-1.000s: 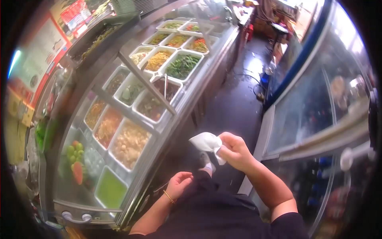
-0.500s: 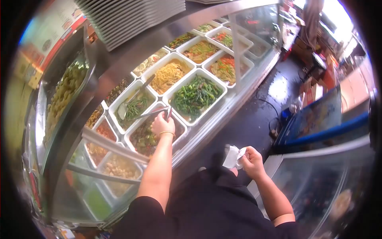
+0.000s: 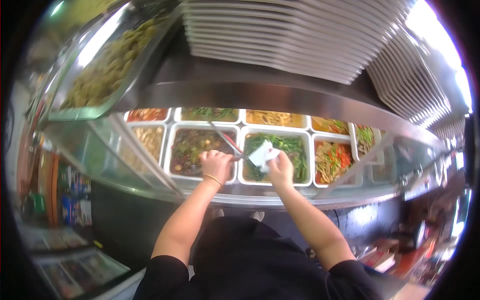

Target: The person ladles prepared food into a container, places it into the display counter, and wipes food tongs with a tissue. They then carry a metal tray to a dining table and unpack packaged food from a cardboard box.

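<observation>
My left hand, with a thin yellow band on the wrist, is closed on metal tongs over the tray of dark mixed vegetables. The tongs slant up and left toward the back trays. A crumpled white tissue or cloth is pinched in my right hand. It sits over the tray of leafy greens, close to the near end of the tongs. Whether tissue and tongs touch, I cannot tell.
Stacked white plates or trays stand on the metal shelf above the food. A metal pan of pale green food is at upper left. Slanted glass panels flank the opening. Sliced vegetables with red strips lie right.
My view has turned, so the counter now runs straight across. My right hand has risen from beside my body to over the greens, bringing the tissue near the tongs. The left keeps its hold.
</observation>
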`<move>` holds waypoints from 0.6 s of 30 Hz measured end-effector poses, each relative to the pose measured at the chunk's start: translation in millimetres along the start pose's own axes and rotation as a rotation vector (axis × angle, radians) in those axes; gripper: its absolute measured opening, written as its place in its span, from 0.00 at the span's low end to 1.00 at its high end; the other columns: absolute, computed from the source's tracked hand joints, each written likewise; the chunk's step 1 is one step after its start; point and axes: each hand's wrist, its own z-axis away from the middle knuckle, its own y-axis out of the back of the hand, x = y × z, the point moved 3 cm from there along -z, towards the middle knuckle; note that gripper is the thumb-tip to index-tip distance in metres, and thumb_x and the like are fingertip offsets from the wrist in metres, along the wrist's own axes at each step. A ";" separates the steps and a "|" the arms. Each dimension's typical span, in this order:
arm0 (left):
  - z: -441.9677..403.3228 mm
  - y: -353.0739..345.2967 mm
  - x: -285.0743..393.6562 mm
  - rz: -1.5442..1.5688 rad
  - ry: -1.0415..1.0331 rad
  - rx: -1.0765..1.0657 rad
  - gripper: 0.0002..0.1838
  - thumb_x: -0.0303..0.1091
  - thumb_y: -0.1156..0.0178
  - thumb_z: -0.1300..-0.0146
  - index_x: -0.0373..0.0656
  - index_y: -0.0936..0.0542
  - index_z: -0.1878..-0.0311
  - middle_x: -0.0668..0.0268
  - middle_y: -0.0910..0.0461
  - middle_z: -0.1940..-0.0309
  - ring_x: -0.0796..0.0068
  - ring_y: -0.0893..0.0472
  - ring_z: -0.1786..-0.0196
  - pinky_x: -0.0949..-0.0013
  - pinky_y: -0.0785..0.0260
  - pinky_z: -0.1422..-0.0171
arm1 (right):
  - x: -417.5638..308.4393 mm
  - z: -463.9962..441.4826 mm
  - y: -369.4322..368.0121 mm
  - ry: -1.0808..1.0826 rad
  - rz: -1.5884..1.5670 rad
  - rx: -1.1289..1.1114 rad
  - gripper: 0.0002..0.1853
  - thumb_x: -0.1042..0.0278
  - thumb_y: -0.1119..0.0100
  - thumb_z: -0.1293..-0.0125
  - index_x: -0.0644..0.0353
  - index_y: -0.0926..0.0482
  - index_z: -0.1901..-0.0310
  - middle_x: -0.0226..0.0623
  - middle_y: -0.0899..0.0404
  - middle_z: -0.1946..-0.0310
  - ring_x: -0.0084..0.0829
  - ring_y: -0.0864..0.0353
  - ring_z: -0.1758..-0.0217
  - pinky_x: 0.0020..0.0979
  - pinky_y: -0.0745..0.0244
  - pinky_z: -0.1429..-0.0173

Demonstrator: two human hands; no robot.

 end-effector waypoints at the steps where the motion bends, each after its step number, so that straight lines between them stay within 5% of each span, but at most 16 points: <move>1: 3.6 5.8 5.6 -0.006 -0.003 0.021 0.06 0.36 0.35 0.51 0.58 0.16 0.68 0.75 0.19 0.67 0.70 0.26 0.54 0.56 0.44 0.45 | 15.7 -22.0 -23.8 -0.009 0.140 -0.091 0.14 0.69 0.44 0.36 0.66 0.25 0.51 0.36 0.20 0.64 0.23 0.22 0.60 0.27 0.25 0.57; 2: 6.3 8.1 10.1 0.036 -0.004 0.045 0.05 0.35 0.35 0.53 0.55 0.17 0.70 0.74 0.19 0.68 0.69 0.26 0.54 0.56 0.44 0.46 | 33.3 -36.6 -56.3 -0.047 -0.153 -0.226 0.17 0.67 0.44 0.36 0.67 0.26 0.49 0.38 0.20 0.64 0.25 0.22 0.60 0.30 0.25 0.55; 4: 8.6 9.7 13.3 -0.004 -0.016 0.058 0.06 0.34 0.35 0.55 0.52 0.19 0.71 0.73 0.21 0.69 0.68 0.26 0.54 0.55 0.44 0.45 | 9.9 -30.9 -91.3 -0.243 -0.108 -0.375 0.19 0.65 0.44 0.37 0.68 0.26 0.47 0.46 0.19 0.63 0.33 0.20 0.59 0.34 0.26 0.53; 7: 15.0 6.0 6.4 0.037 -0.015 0.149 0.06 0.33 0.37 0.54 0.51 0.21 0.70 0.71 0.23 0.68 0.67 0.27 0.53 0.53 0.45 0.42 | 5.2 -35.3 -98.4 0.078 0.471 -0.381 0.23 0.56 0.46 0.35 0.70 0.25 0.49 0.58 0.20 0.58 0.51 0.20 0.53 0.41 0.27 0.50; 10: 19.8 8.0 11.4 0.045 -0.020 0.161 0.04 0.32 0.40 0.51 0.51 0.21 0.69 0.71 0.23 0.67 0.67 0.27 0.51 0.52 0.46 0.39 | 4.6 -33.2 -99.4 0.194 0.596 -0.314 0.21 0.55 0.47 0.36 0.69 0.22 0.54 0.58 0.20 0.62 0.54 0.20 0.56 0.44 0.27 0.51; 12: 18.8 9.6 12.8 0.048 -0.035 0.176 0.04 0.32 0.41 0.49 0.51 0.21 0.69 0.72 0.23 0.67 0.67 0.27 0.51 0.51 0.47 0.38 | 0.2 -34.0 -96.4 0.206 0.623 -0.255 0.17 0.56 0.48 0.35 0.66 0.22 0.65 0.57 0.21 0.70 0.55 0.21 0.63 0.46 0.28 0.58; 18: 24.2 12.0 13.3 0.015 -0.098 0.162 0.06 0.32 0.44 0.46 0.54 0.20 0.66 0.75 0.24 0.67 0.70 0.27 0.48 0.50 0.48 0.35 | 13.7 -23.3 -84.2 0.073 0.440 -0.294 0.17 0.58 0.48 0.33 0.68 0.21 0.60 0.43 0.20 0.73 0.33 0.20 0.72 0.36 0.26 0.64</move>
